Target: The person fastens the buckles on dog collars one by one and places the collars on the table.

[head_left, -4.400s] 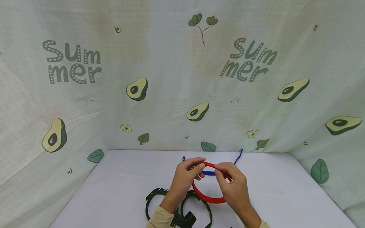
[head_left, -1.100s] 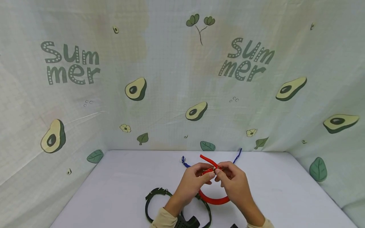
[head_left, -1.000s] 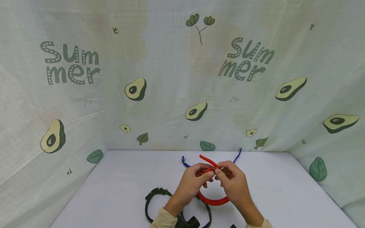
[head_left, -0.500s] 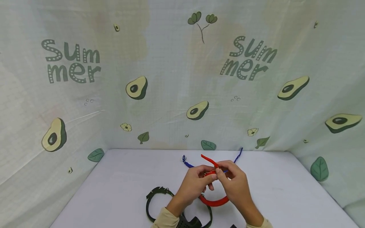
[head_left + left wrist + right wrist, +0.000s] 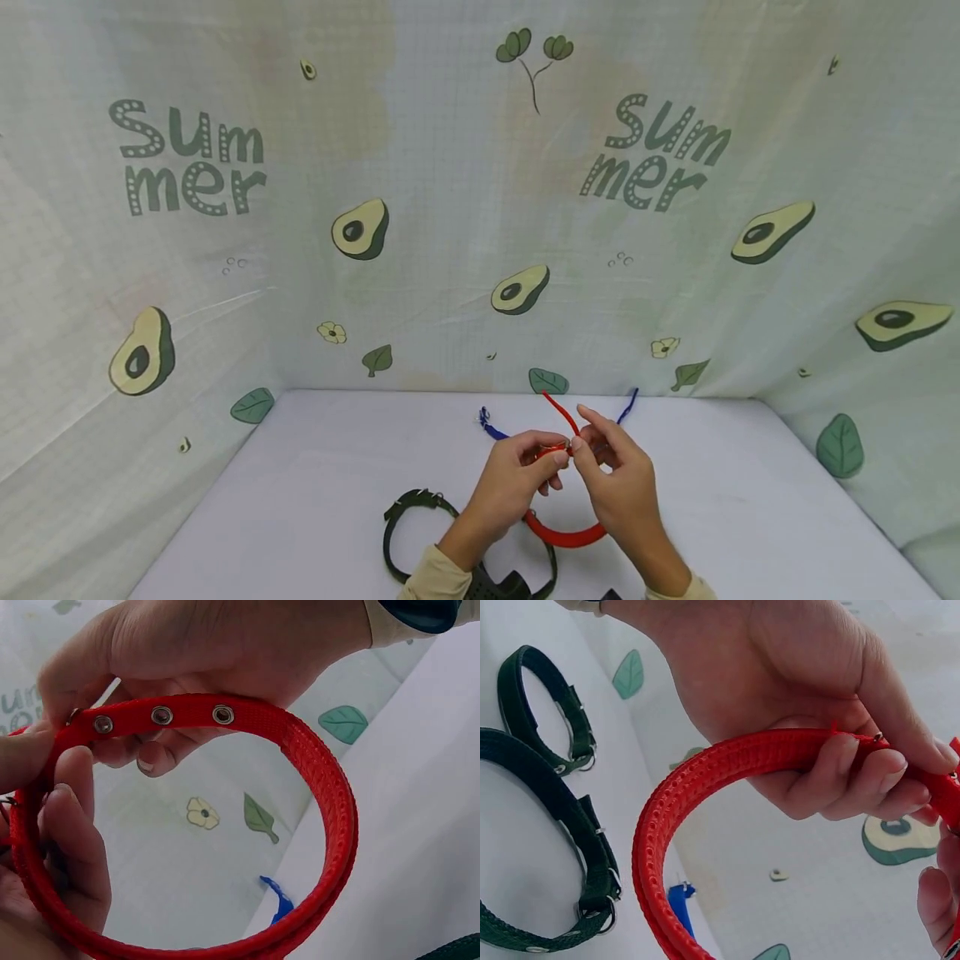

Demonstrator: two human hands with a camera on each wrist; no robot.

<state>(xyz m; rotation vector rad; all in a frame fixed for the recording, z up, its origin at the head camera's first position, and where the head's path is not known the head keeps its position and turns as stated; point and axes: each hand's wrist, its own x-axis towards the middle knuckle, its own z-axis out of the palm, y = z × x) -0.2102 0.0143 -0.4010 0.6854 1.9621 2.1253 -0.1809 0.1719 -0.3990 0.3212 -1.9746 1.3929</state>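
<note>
A red pet collar [image 5: 567, 537] hangs in a loop between my two hands above the table. My left hand [image 5: 504, 485] pinches the strap near the buckle between thumb and fingers. My right hand [image 5: 621, 487] pinches the collar on the other side of the buckle, its index finger raised. The strap's loose end [image 5: 559, 408] points up between the hands. In the left wrist view, metal-rimmed holes [image 5: 161, 715] line the strap. In the right wrist view, right fingers curl under the collar [image 5: 727, 757]. Fingers hide most of the buckle.
Dark green collars [image 5: 547, 930] lie on the white table [image 5: 315, 500] at the near left. A blue collar [image 5: 495, 432] lies behind my hands. Beyond the table's back edge hangs a printed curtain [image 5: 450, 208]. A black device [image 5: 498, 586] sits near my left wrist.
Earlier, the strap's end lay between the fingers; it then came out above the hands. In the last half second it has swung up steeper, and the right index finger has lifted.
</note>
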